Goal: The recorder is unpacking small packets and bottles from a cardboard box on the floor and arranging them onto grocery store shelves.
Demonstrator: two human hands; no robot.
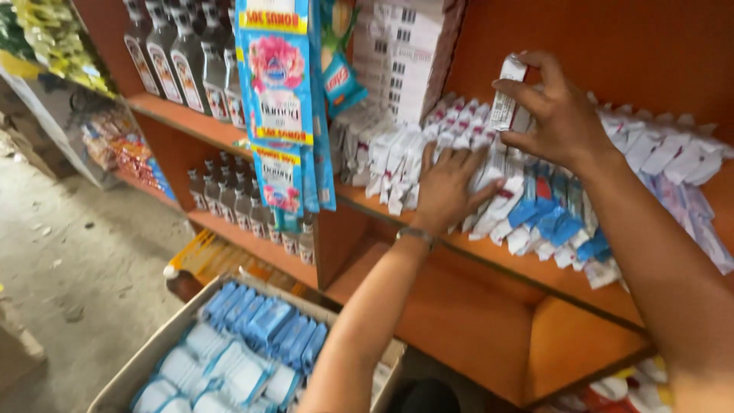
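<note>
Many blue packets (260, 325) in cardboard box (126, 382)

Orange wooden shelving (497, 336) fills frame centre and right; grey, littered concrete floor (84, 260) lower left; second rack (53, 115) at upper left.

A small white box (508, 92) is held upright above the orange shelf (489, 264), where white boxes (405, 157) and blue-and-white boxes (552, 214) are laid in leaning rows. Blue sachet strips (281, 99) with pink flowers are hung at the shelf's left edge. Dark bottles (180, 53) with pale labels are lined up further left. Blue and white packs (245, 344) are stacked in a cardboard carton (134, 367) below.
</note>
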